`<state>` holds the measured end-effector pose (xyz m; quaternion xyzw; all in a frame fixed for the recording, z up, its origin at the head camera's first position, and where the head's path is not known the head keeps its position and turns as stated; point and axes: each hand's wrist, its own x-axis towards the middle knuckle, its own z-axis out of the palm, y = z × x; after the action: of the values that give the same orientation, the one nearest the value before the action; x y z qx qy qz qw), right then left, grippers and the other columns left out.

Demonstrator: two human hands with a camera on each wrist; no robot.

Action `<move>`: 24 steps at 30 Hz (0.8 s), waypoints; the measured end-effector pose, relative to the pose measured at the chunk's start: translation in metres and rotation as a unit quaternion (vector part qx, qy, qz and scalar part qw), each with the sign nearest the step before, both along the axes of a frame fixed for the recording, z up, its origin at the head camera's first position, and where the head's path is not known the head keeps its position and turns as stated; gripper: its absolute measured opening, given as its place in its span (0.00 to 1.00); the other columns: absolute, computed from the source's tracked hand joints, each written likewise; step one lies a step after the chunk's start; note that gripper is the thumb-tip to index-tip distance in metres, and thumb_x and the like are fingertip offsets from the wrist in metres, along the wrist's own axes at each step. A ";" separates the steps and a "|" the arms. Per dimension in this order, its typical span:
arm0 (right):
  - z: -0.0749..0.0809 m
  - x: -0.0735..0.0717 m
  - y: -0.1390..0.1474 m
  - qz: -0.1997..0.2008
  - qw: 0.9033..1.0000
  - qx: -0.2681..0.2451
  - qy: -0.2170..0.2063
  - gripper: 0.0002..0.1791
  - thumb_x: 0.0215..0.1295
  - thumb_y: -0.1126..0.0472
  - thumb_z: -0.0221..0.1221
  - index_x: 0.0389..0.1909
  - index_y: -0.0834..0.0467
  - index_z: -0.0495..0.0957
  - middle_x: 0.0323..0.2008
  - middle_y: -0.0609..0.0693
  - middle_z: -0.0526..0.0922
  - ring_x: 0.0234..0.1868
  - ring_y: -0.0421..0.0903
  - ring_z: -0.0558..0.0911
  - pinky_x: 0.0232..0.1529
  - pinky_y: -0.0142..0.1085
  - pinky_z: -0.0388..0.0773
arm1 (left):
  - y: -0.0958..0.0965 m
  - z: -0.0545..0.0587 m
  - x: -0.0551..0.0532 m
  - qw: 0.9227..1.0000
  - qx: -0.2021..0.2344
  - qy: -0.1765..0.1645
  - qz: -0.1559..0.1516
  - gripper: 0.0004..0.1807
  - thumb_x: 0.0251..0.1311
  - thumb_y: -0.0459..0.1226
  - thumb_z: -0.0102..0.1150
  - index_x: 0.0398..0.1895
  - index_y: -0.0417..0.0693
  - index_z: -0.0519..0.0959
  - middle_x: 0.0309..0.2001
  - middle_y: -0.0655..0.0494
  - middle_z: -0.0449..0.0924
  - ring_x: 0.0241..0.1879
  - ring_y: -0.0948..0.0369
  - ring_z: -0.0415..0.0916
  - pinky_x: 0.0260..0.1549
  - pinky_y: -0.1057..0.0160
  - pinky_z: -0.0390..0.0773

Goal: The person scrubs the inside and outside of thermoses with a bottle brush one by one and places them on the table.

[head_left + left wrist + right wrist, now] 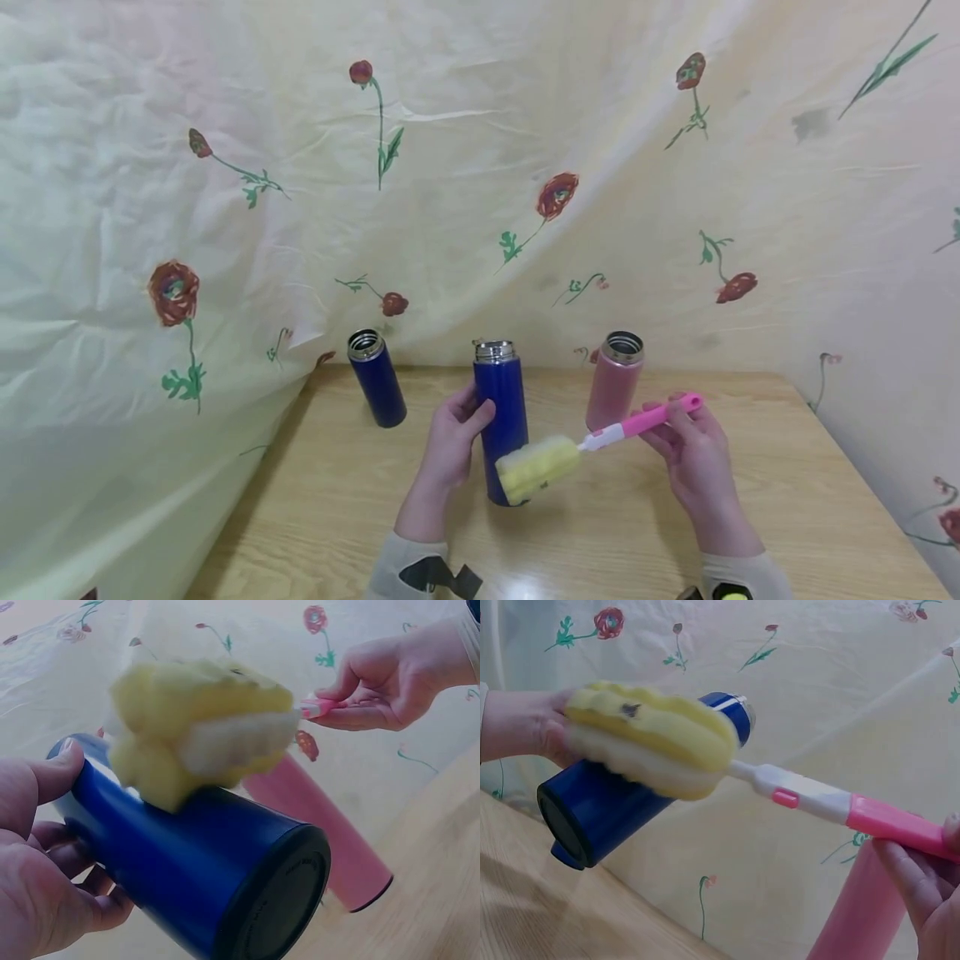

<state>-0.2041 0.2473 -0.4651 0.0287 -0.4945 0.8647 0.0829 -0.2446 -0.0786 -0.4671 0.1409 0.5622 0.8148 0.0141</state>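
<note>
My left hand point(452, 442) grips a tall blue vacuum flask point(502, 400) round its side. The flask has an open metal mouth, and its dark underside shows in both wrist views. In my right hand point(697, 450) is a bottle brush point(611, 435), pinched by its pink handle. Its yellow and white sponge head point(652, 739) points left, in front of the blue flask's lower body in the head view. Whether sponge and flask touch, I cannot tell. Just behind the brush handle stands a pink flask point(613, 383), uncapped, near my right hand.
A shorter blue flask point(378, 383), also uncapped, stands at the back left of the wooden table point(315, 500). A flower-printed cloth point(450, 225) hangs behind the table and along its sides.
</note>
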 end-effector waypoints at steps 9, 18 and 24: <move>-0.001 -0.002 0.003 0.038 0.996 0.076 0.020 0.03 0.86 0.63 0.49 0.51 0.59 0.67 0.40 0.54 0.90 0.42 0.47 0.92 0.47 0.40 0.88 | 0.002 0.005 0.001 1.000 0.013 -0.005 0.020 0.30 0.72 0.28 0.64 0.75 0.29 0.70 0.63 0.38 0.83 0.58 0.57 0.83 0.62 0.58 0.81; 0.001 -0.003 0.004 0.048 0.994 0.096 0.020 0.03 0.86 0.63 0.49 0.52 0.58 0.67 0.40 0.51 0.90 0.42 0.46 0.92 0.47 0.38 0.89 | 0.003 0.003 0.001 1.000 0.011 0.004 0.007 0.32 0.73 0.30 0.65 0.76 0.30 0.68 0.64 0.38 0.82 0.59 0.57 0.83 0.62 0.57 0.81; 0.003 -0.001 0.006 0.011 1.000 0.026 -0.003 0.09 0.86 0.60 0.51 0.55 0.60 0.65 0.43 0.51 0.88 0.46 0.48 0.92 0.51 0.39 0.87 | 0.003 -0.003 0.002 0.999 -0.029 0.003 -0.027 0.32 0.74 0.31 0.64 0.77 0.32 0.68 0.66 0.36 0.80 0.62 0.53 0.81 0.64 0.57 0.80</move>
<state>-0.2050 0.2534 -0.4625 0.0337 -0.5171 0.8523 0.0707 -0.2427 -0.0754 -0.4699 0.1582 0.5814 0.7972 0.0383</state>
